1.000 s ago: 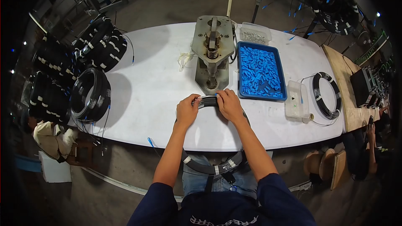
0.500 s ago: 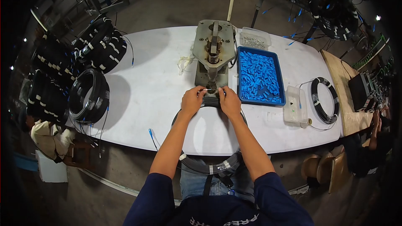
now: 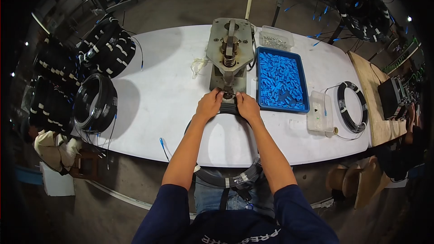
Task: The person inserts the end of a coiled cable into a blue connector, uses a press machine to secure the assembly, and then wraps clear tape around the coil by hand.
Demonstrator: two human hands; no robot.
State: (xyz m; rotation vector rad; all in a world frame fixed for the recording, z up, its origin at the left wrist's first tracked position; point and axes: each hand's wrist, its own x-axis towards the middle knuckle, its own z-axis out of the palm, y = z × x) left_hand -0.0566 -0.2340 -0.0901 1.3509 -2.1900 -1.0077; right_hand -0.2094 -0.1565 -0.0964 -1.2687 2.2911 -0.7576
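Note:
My left hand [image 3: 209,104] and my right hand [image 3: 247,106] are at the foot of a metal press [image 3: 231,43], one on each side of its lower tip. The fingers of both are closed in a pinch on a thin cable at the die; the pinched part is mostly hidden by fingertips. Between my hands and beneath them runs a coil of black cable [image 3: 229,108], which hangs over the table edge onto my lap, bound with pale tape. One cable end with a blue connector [image 3: 162,143] sticks out left of my left forearm.
A blue tray [image 3: 308,101] full of blue connectors stands right of the press, near a clear box of small metal parts [image 3: 275,42]. Farther right are another clear box [image 3: 319,125] and a cable coil [image 3: 342,109]. Stacked coils [image 3: 110,47] line the left; a co-worker's arm shows far right.
My hands have moved slightly toward the press. The small pale piece that showed between my fingertips is now hidden under the press tip and fingers. The view has shifted a little.

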